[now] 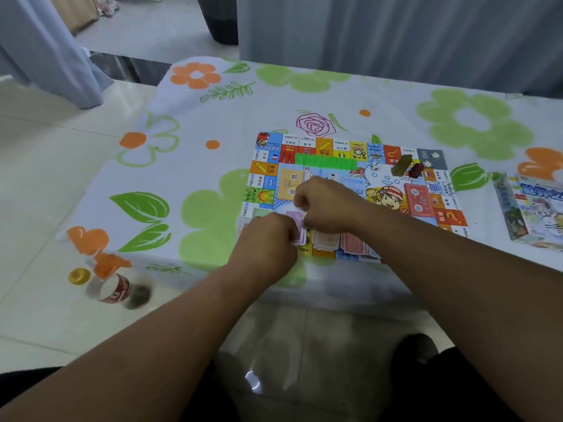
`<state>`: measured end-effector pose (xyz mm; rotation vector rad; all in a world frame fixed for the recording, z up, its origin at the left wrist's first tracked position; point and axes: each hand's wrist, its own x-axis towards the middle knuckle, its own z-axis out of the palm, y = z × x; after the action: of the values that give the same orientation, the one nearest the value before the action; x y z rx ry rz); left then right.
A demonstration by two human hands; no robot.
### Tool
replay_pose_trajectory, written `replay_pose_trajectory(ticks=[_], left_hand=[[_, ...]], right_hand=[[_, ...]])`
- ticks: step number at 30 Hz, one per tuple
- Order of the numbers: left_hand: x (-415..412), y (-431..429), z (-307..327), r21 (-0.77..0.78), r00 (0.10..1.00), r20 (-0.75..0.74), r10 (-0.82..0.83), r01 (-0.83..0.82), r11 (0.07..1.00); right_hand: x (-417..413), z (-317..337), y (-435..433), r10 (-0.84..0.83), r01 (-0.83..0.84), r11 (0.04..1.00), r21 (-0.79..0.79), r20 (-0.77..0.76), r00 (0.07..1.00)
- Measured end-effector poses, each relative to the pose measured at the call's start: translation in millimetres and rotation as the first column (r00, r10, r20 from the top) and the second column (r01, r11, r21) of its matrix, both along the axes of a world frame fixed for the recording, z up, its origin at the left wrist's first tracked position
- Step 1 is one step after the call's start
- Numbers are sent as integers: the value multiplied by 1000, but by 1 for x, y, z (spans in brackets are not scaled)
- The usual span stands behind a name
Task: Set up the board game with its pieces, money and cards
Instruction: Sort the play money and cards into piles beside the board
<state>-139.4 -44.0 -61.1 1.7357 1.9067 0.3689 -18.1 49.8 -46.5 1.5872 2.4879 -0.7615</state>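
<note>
Board (326, 147) reads "DA XIONG" near its centre. At its 7 o'clock, left hand (268, 242) and right hand (326, 205), knuckles up and fingers curled, pinch purple notes (297, 222).

A printed paper game board (350, 190) is lying on the flower-patterned clothed table (213, 123), towards its near edge. A green row of plastic houses (326, 162) is sitting along the board's far side, a small white die (377, 166) right of it, then a green plastic block (402, 166) and a dark red plastic block (416, 169). A yellow card deck (289, 185) is resting left of centre and a red card deck (418, 200) right of centre. A purple banknote stack (297, 223), a tan banknote stack (326, 239) and a pink banknote stack (353, 242) are lying left to right along the near side. A colourful cardboard game box (530, 208) is lying well right of the board.
</note>
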Motion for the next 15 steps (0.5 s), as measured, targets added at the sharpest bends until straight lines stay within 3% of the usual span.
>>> replay_pose_trajectory(ticks=[15], left_hand=[[0,1,-1,-14,999,-47,-20,20,1000]], right_hand=[[-8,-4,4,-149,133,975,-178,-81,986]])
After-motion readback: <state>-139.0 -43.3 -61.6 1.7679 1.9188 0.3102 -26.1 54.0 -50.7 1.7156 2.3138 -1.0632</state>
